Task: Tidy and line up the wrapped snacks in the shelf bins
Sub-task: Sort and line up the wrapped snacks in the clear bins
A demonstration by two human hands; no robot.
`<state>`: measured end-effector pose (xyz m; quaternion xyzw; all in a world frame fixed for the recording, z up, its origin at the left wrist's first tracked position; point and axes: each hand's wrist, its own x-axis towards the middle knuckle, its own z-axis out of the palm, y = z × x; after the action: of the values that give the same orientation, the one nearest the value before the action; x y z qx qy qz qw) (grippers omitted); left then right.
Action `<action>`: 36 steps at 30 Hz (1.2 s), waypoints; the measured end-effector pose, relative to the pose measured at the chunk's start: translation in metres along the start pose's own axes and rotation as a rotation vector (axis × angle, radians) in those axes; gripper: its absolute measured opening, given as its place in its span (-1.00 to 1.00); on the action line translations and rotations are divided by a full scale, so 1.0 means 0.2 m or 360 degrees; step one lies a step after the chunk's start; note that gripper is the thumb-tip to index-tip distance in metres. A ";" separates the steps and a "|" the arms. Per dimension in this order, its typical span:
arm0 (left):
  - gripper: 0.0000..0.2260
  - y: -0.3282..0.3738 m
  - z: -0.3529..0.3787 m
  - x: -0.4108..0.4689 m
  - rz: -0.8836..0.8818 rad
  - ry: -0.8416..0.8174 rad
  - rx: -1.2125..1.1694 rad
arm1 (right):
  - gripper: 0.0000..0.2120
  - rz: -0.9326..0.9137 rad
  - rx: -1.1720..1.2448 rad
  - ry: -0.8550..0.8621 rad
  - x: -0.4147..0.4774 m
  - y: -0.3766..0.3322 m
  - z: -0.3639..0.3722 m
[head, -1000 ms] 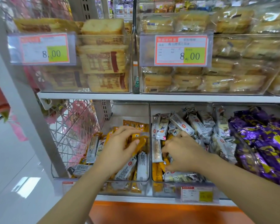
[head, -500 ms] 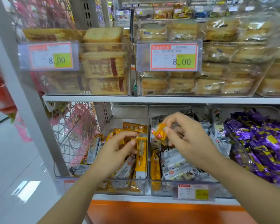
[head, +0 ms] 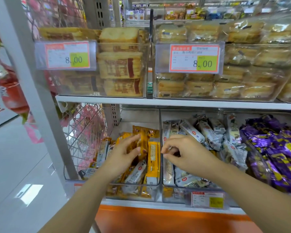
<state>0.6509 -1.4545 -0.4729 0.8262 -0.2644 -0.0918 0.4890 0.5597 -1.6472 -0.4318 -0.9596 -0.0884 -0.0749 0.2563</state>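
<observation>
Two clear plastic bins (head: 160, 118) share a wall on the lower shelf (head: 141, 202). Over the left one, your left grip (head: 123, 153) pinches a yellow wrapped snack bar (head: 143, 143) between thumb and fingers. Your right grip (head: 183, 152) curls at the shared wall, beside silver-white wrapped bars (head: 208, 133); you cannot tell whether it holds anything.

Yellow snacks (head: 152, 158) jumbled, left bin (head: 139, 116); white snacks (head: 208, 133) heaped, middle bin (head: 183, 115).

At 12 o'clock, white metal shelf board (head: 175, 102) under tall clear plastic bins (head: 259, 45); at 6 o'clock, lower shelf board (head: 141, 202) under low clear bins (head: 138, 115) of wrapped snacks (head: 153, 158).
</observation>
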 end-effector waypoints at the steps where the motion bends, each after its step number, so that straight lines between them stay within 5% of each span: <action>1: -0.66 -0.01 0.00 -0.01 0.0034 0.0014 0.0028 | -0.91 0.0030 0.0035 0.0012 0.00 0.00 0.01; 6: -0.74 -0.06 -0.01 -0.06 0.0052 0.0067 0.0041 | -0.69 0.0112 0.0009 -0.0332 -0.02 0.07 0.03; 12: -0.76 -0.03 0.01 -0.06 0.0105 0.0082 0.0005 | -0.40 -0.0071 -0.0781 -0.0336 -0.05 0.14 0.10; 16: -0.75 -0.01 0.02 -0.05 0.0135 0.0078 0.0012 | -0.70 -0.0203 -0.0740 -0.0021 -0.05 0.18 0.11; 20: -0.77 -0.03 0.01 -0.04 0.0123 0.0109 -0.0058 | -0.73 -0.0133 -0.0929 0.0413 -0.05 0.23 0.01; 24: -0.77 -0.03 0.01 -0.03 0.0116 0.0107 -0.0102 | -0.81 -0.0014 -0.1269 0.0461 -0.02 0.22 -0.02; 29: -0.77 -0.03 0.00 -0.03 0.0130 0.0108 -0.0119 | -0.80 0.0012 -0.0721 -0.0238 0.05 0.11 0.07; 36: -0.76 -0.06 -0.04 -0.06 0.0101 0.0097 -0.0100 | -0.46 0.0260 -0.0871 -0.0823 0.14 0.11 0.14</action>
<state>0.6474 -1.4374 -0.4796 0.8040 -0.2725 -0.0594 0.5252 0.5949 -1.6478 -0.4600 -0.9836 -0.0501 0.1696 -0.0349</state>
